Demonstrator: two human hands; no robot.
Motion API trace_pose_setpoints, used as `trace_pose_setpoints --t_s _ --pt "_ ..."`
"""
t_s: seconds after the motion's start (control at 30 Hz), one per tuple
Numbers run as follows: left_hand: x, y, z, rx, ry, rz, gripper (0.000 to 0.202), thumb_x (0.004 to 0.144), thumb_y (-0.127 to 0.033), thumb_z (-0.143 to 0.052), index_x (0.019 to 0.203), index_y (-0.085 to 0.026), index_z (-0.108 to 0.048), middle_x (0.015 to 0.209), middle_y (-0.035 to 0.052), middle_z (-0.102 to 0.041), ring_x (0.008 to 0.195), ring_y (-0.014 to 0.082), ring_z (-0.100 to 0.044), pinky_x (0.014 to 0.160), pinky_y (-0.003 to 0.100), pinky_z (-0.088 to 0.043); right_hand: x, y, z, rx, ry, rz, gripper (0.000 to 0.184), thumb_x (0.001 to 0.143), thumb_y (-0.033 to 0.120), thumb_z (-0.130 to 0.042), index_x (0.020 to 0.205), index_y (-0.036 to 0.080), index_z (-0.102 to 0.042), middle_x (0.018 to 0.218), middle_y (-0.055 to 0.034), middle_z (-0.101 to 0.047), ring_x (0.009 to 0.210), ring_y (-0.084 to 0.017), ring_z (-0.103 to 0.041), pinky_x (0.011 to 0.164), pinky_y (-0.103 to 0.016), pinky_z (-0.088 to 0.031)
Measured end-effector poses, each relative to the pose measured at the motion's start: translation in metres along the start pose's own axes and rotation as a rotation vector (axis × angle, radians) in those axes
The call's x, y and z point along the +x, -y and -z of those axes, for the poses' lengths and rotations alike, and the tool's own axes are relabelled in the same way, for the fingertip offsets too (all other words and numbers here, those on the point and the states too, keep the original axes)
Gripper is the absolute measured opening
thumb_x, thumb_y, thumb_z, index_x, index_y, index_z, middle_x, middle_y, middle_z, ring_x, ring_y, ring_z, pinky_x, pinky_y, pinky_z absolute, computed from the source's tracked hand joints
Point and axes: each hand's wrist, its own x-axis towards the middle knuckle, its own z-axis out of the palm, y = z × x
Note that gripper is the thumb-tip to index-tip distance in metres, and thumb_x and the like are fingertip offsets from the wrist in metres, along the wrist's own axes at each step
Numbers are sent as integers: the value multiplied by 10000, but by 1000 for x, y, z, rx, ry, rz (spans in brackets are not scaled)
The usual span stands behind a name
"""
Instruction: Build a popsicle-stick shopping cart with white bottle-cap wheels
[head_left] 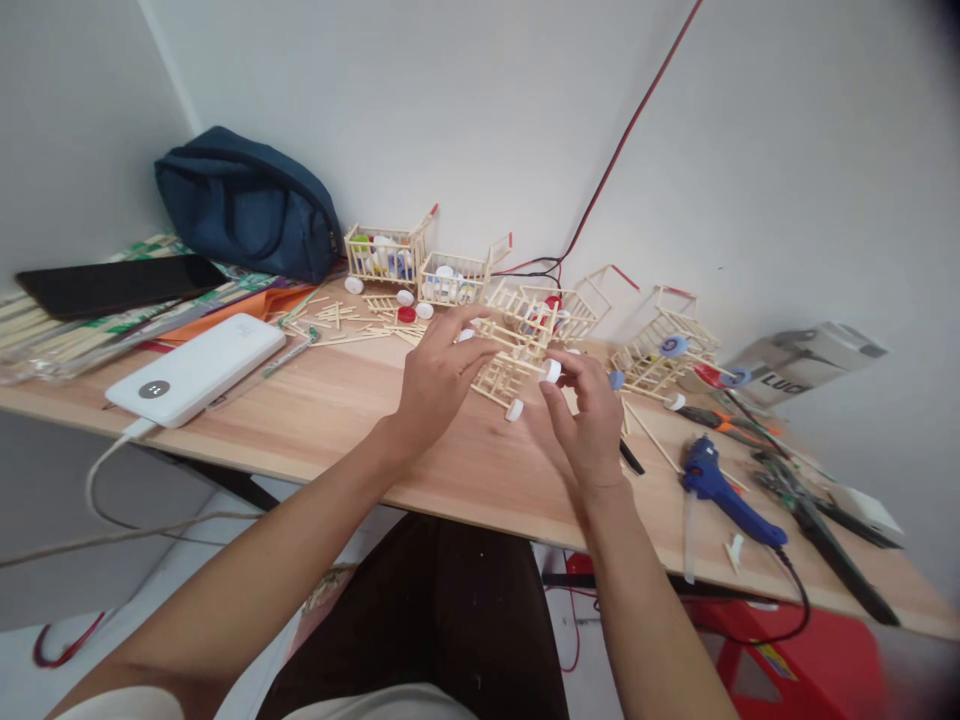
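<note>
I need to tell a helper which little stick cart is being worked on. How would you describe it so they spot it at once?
Start at the wooden table, near its middle, in front of the row of stick carts along the wall. The cart sits between the left hand and right hand. Unlike its neighbours, it is tipped with white cap wheels toward the camera and holds nothing inside.

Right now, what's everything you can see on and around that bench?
stick cart: one, pale wood, white cap wheels, held over table centre
finished carts: about four, pale wood, back edge by wall
loose sticks: scattered, pale, left of centre
power bank: one, white, left
phone: one, black, far left
pouch: one, navy, back left
glue gun: one, blue, right
table: one, light wood
left hand: gripping cart frame
right hand: fingers on a white wheel
</note>
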Motion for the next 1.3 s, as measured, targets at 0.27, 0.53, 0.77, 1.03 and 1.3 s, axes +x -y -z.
trace_pose_setpoints --t_s 0.27,0.53,0.77,1.03,1.3 --pt "0 1 0 -11 4 -7 156 947 -235 -575 932 -207 -728 1240 86 -651 1072 185 -615 924 356 -528 0 -1 -1 -12 -40 8 256 940 332 -589 1173 231 -619 1072 -72 -673 819 -164 -618 757 -326 -545" --pt "0 2 0 -13 4 1 134 933 -203 -593 929 -201 -727 1224 90 -655 1068 186 -620 927 358 -529 -1 -2 -2 56 -71 8 419 876 354 -682 1261 237 -568 1202 -99 -619 966 -199 -604 684 -313 -514" --pt "1 3 0 -35 25 28 137 930 -201 -594 925 -206 -731 1233 92 -649 1084 189 -611 935 362 -522 -1 1 -4 31 -61 13 342 910 347 -632 1228 227 -595 1148 -95 -639 926 -193 -597 677 -314 -517" --pt "0 3 -1 -50 25 55 155 930 -200 -590 925 -204 -745 1235 95 -652 1067 192 -614 948 365 -507 -2 3 -4 19 -40 -16 280 936 296 -596 1208 231 -606 1121 -84 -661 861 -179 -617 706 -325 -516" --pt "1 3 0 -62 34 50 159 934 -226 -589 927 -202 -746 1230 105 -649 1079 200 -613 945 366 -503 8 18 -8 -144 -72 147 290 927 307 -609 1216 281 -608 1214 -93 -630 1165 -259 -579 998 -460 -441"
